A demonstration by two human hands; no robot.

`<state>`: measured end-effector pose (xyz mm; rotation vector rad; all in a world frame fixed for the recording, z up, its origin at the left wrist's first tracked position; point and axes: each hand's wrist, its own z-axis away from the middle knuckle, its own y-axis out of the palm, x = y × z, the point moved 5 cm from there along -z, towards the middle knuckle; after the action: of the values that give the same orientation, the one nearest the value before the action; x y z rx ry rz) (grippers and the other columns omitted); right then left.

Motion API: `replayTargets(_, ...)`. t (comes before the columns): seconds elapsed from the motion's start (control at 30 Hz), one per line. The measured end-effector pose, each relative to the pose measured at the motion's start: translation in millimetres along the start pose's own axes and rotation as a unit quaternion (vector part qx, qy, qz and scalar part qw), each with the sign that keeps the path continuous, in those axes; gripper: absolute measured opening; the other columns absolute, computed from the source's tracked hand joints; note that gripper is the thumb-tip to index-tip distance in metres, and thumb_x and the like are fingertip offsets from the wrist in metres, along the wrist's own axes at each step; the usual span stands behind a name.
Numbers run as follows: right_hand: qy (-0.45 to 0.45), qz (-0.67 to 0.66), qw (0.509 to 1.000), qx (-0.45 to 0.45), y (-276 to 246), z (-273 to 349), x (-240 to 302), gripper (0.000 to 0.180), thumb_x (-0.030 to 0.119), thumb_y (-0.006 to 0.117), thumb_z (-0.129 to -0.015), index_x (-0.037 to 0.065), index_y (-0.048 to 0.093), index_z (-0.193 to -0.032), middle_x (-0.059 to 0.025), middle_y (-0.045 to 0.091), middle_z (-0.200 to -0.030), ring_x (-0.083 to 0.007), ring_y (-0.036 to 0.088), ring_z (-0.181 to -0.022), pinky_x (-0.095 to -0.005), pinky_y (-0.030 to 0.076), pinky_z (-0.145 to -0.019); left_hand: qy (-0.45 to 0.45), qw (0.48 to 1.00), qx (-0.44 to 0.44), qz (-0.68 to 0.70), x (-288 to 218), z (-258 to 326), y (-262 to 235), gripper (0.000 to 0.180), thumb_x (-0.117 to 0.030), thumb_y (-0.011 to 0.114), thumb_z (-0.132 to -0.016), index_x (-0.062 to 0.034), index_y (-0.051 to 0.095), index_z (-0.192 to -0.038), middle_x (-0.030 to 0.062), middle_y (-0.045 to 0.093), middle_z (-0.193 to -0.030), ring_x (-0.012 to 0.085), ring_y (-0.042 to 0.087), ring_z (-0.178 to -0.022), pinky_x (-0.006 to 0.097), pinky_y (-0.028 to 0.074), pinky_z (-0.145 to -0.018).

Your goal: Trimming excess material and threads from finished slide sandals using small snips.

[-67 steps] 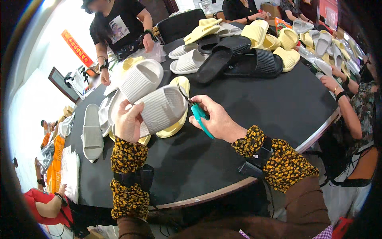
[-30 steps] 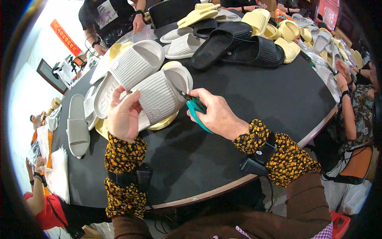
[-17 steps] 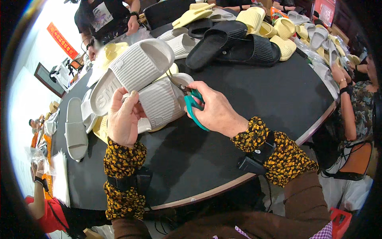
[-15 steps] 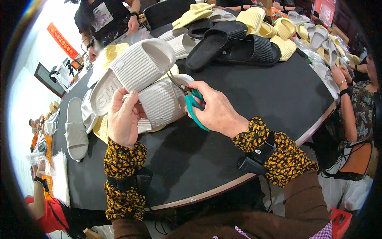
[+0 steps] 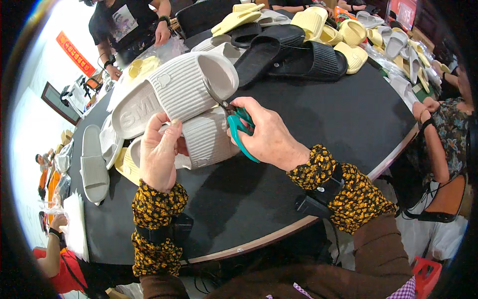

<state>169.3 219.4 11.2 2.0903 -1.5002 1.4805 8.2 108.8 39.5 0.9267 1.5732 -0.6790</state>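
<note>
My left hand [image 5: 158, 154] pinches the edge of a light grey slide slipper [image 5: 181, 89] between thumb and fingers, above the table. Ribs run along its wide strap, and raised letters mark its footbed. A matching grey slipper [image 5: 211, 137] is just below it, partly hidden by my left hand; whether my fingers also grip it I cannot tell. My right hand [image 5: 271, 132] is closed round teal-handled scissors [image 5: 237, 133]. Their blades point up and left against the strap's opening edge on the held slipper. The blade tips are hard to make out there.
Black slippers [image 5: 311, 62] lie beyond my hands on the dark round table [image 5: 323, 119]. Yellow slippers [image 5: 351, 57] and grey ones pile up at the far right. A single grey slipper [image 5: 93, 164] and white sheets [image 5: 75, 224] are at the left. Other people work around the table.
The held slipper has shifted right and turned flatter, showing more of its footbed. The scissors have moved slightly left, with their blades now against its strap edge.
</note>
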Motion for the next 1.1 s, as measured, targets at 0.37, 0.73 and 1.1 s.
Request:
replayTargets(0.37,-0.005,-0.008,0.999,-0.031,-6,-3,-6,0.037,0.012,0.061,-0.078,0.001,0.048,-0.11,-0.0212,0.061,-0.079,-0.036,0.062,-0.074,-0.0426,0.049,-0.065,0.004,1.0,0.027,-0.006,4,1,7,0.017,-0.014,0.056,-0.09,-0.0056,0.049,-0.103,-0.0008,0.058,-0.074,0.0057,0.054,-0.059,0.02,0.043,-0.052)
replayTargets(0.73,-0.008,-0.015,0.998,-0.064,-13,-3,0,0.039,0.009,0.067,-0.076,-0.001,0.05,-0.11,-0.0174,0.063,-0.086,-0.0228,0.064,-0.077,-0.0315,0.05,-0.071,0.001,1.0,0.029,-0.011,4,3,11,0.02,-0.011,0.055,-0.089,-0.0053,0.052,-0.107,-0.0025,0.058,-0.077,0.0026,0.048,-0.059,0.018,0.035,-0.051)
replayTargets(1.1,-0.009,-0.034,0.996,-0.076,-14,-5,1,0.043,0.01,0.068,-0.074,-0.002,0.049,-0.112,-0.0182,0.061,-0.085,-0.0254,0.062,-0.076,-0.0342,0.049,-0.069,0.022,0.998,0.05,-0.035,3,4,15,0.015,-0.012,0.054,-0.091,-0.0043,0.049,-0.103,0.0009,0.059,-0.079,0.006,0.055,-0.066,0.021,0.043,-0.056)
